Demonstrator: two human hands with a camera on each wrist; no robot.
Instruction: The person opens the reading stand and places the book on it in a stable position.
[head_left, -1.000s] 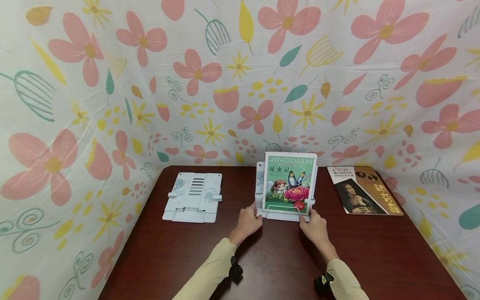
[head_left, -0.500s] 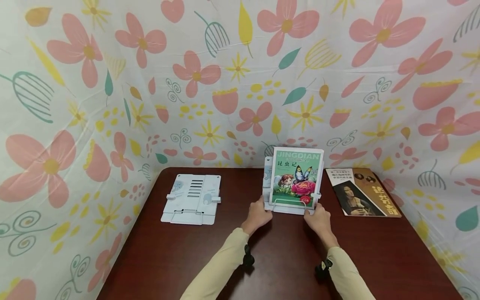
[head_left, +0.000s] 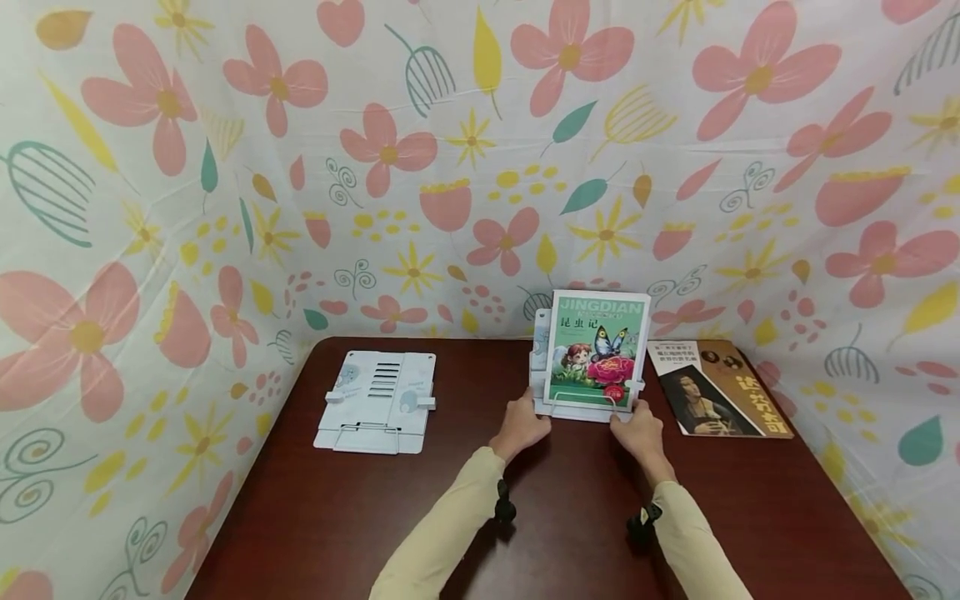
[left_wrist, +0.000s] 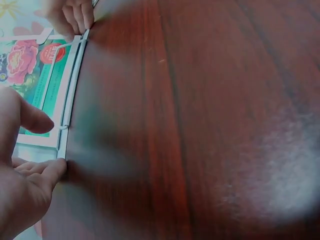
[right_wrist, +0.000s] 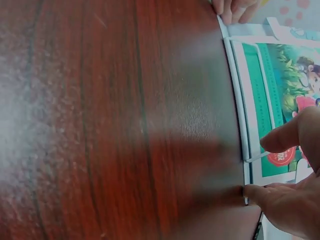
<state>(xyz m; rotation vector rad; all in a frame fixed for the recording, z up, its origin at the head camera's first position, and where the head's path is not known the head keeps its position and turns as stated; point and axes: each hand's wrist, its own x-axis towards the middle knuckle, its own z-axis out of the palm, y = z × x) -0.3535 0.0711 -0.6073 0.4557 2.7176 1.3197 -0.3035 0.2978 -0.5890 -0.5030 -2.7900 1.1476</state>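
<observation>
A green-covered book (head_left: 596,354) leans upright on a white book stand (head_left: 542,367) at the back of the table, behind the stand's front wire. My left hand (head_left: 521,429) grips the stand's lower left corner; in the left wrist view its curled fingers (left_wrist: 52,170) touch the bottom edge while the thumb lies over the front. At the lower right corner my right hand (head_left: 640,433) holds the stand likewise, its thumb (right_wrist: 280,137) by the wire in the right wrist view. The undersides of both grips are partly hidden.
A second white book stand (head_left: 378,404) lies folded flat on the left of the dark red table (head_left: 570,533). On the right lies a brown-and-white book (head_left: 716,387) with a painted portrait. Flower-patterned cloth (head_left: 465,275) hangs behind and at the sides.
Both hands have shifted the stand with its book back and to the right, most of it in the first half second. The head view has turned slightly.
</observation>
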